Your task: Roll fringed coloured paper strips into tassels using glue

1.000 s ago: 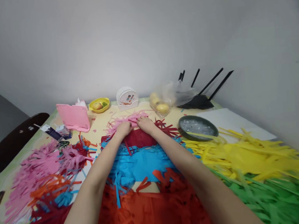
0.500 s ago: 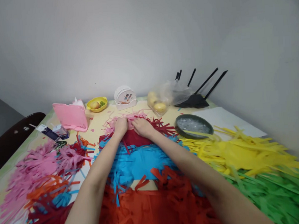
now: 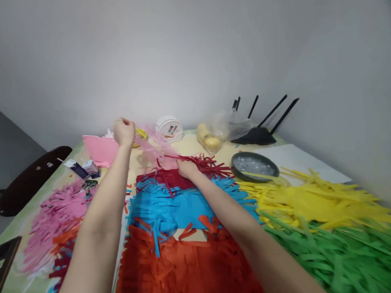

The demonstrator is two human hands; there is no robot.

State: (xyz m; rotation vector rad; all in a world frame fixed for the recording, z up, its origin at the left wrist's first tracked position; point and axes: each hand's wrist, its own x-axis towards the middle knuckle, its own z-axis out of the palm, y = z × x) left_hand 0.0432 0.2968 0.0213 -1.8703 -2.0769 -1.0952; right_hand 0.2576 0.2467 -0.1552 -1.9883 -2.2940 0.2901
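My left hand (image 3: 124,131) is raised at the back left, in front of the pink stand, with its fingers pinched together. From beside it a blurred pink fringed paper (image 3: 163,157) stretches across to my right hand (image 3: 186,168), which is closed on that paper's near edge. Under and around the right hand lies dark red fringed paper (image 3: 213,165). Closer to me come blue fringed paper (image 3: 189,206) and orange-red fringed paper (image 3: 202,265), laid in rows. The exact grip of the left fingers is blurred.
Yellow (image 3: 318,201) and green fringed paper (image 3: 347,247) cover the right side; a pink pile (image 3: 58,205) lies left. Behind stand a dark oval dish (image 3: 254,166), bagged yellow fruit (image 3: 211,142), a black router (image 3: 256,135) and a white coaster holder (image 3: 169,129). A phone (image 3: 4,264) rests front left.
My left hand has moved up and to the left, away from the right hand, and the pink fringed paper is drawn out between them. The right hand stays near the dark red paper.
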